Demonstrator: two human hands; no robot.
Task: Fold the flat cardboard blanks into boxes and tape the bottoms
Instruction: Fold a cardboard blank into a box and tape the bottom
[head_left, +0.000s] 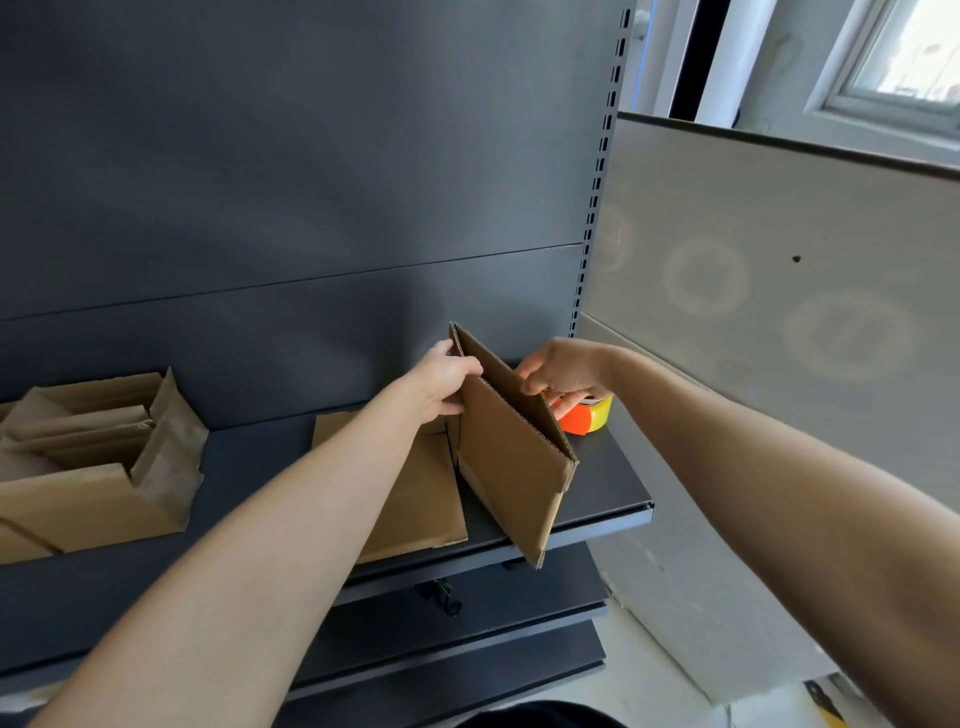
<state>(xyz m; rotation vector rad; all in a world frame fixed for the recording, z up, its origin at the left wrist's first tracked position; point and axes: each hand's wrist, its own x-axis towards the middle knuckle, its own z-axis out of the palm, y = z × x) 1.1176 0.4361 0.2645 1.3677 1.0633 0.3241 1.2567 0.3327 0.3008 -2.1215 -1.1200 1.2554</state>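
Dark grey metal shelf, matching back panel. Cardboard blank stands on edge at the shelf's right end, partly spread, bottom corner overhanging the front lip. Left hand grips its near panel; right hand pinches the far panel's top edge. Flat blanks lie just beside it. Orange tape dispenser sits behind. Open carton far left.

Stretched forward, the left hand and right hand each grip the cardboard blank.
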